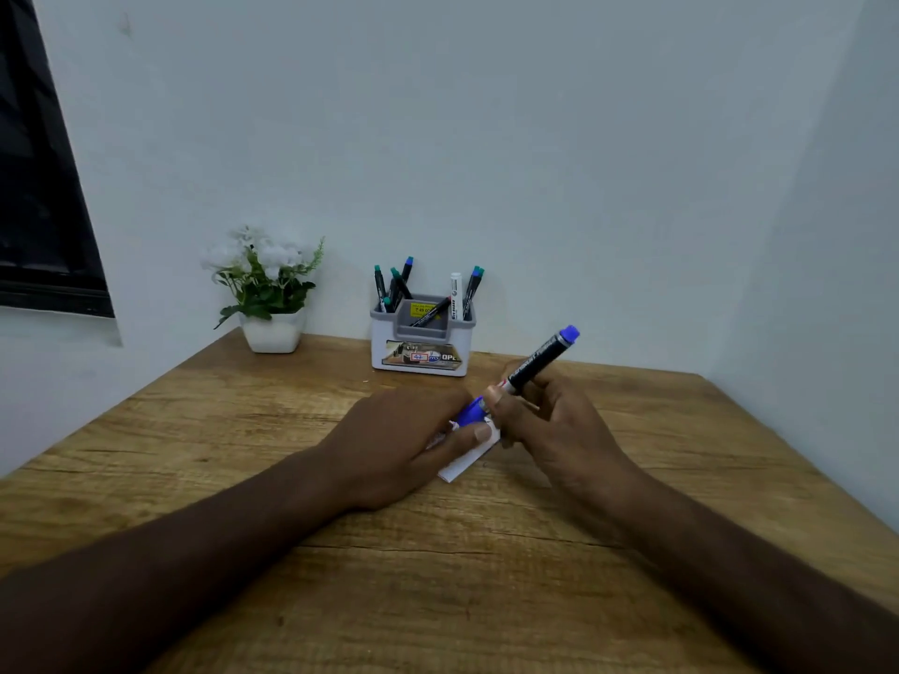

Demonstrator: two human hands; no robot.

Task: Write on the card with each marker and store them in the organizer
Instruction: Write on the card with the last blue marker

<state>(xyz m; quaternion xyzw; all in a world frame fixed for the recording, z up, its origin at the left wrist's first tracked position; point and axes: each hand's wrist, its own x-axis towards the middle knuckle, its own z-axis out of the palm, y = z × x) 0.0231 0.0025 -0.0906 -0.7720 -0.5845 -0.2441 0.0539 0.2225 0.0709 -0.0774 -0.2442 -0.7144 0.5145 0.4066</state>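
My right hand (pixel 549 425) grips a black marker with a blue end (pixel 540 360), its barrel tilted up and to the right. My left hand (pixel 399 440) pinches the marker's blue cap (pixel 474 412) at the lower end of the barrel; whether the cap is on or just off I cannot tell. Under my left fingers lies the white card (pixel 459 467), mostly hidden. The white and grey organizer (pixel 422 350) stands at the back of the wooden table, holding several markers with green and blue caps and one white marker (pixel 456 296).
A white pot with white flowers (pixel 270 289) stands at the table's back left, by the wall. A dark window (pixel 39 177) is at far left. The wooden table (pixel 438 600) meets walls behind and to the right.
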